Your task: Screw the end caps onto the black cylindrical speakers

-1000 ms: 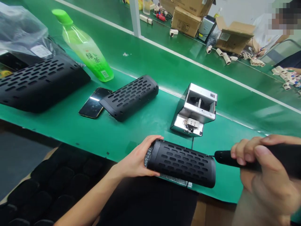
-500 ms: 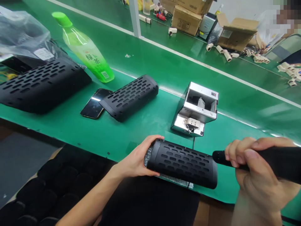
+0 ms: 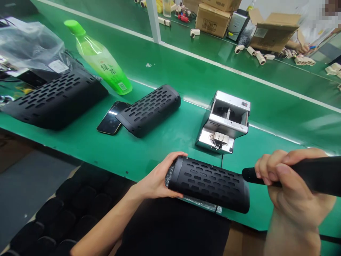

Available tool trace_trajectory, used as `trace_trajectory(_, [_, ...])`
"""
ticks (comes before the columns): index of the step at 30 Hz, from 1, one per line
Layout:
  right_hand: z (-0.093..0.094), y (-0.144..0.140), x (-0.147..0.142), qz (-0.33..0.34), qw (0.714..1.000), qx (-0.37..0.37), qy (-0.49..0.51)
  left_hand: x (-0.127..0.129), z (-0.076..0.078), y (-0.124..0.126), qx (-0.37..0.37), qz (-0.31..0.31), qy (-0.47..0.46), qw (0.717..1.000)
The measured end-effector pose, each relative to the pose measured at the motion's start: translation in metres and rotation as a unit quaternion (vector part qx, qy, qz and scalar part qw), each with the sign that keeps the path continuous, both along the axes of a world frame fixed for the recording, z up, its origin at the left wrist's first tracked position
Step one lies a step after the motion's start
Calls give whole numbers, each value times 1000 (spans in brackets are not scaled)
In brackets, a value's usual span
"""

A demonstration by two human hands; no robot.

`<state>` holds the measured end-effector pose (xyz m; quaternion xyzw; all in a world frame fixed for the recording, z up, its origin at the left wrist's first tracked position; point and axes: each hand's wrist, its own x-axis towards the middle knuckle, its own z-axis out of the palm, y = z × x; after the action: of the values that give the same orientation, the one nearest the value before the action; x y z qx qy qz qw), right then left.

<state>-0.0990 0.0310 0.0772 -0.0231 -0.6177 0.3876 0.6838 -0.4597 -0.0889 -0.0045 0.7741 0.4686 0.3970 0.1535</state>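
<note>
My left hand (image 3: pixel 156 179) grips the left end of a black perforated speaker shell (image 3: pixel 210 183) that lies across the near edge of the green table (image 3: pixel 186 81). My right hand (image 3: pixel 293 188) is closed around a black electric screwdriver (image 3: pixel 306 174). Its tip points left and meets the shell's right end. A grey foam pad (image 3: pixel 197 203) shows under the shell.
A silver screw feeder (image 3: pixel 225 122) stands just behind the shell. Further left lie a second speaker shell (image 3: pixel 149 109), a phone (image 3: pixel 113 118), a green tea bottle (image 3: pixel 99 58), and a large black perforated cover (image 3: pixel 57 99). Cardboard boxes (image 3: pixel 215 16) and another person's hand (image 3: pixel 302 46) are at the far side.
The view has shifted slightly. The shell and both hands keep nearly the same pose, with the screwdriver tip still at the shell's right end.
</note>
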Motion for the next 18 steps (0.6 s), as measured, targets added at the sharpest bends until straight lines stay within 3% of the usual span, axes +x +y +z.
trace_trajectory(4, [3,8,3,16,1000,7,-8,0,-1,3,-5,-3,-5,1000])
trace_trajectory(9, [14,19,19,103,993,26,-45,0,-6,10,19,-9,-5,1000])
trace_trajectory(15, [33,2,18,31,989,79,-120,2,-7,15,36,-32,-19,999])
trace_trajectory(18, [28,26,41,93,977,126,-143,0,-6,14,30,-19,-33,999])
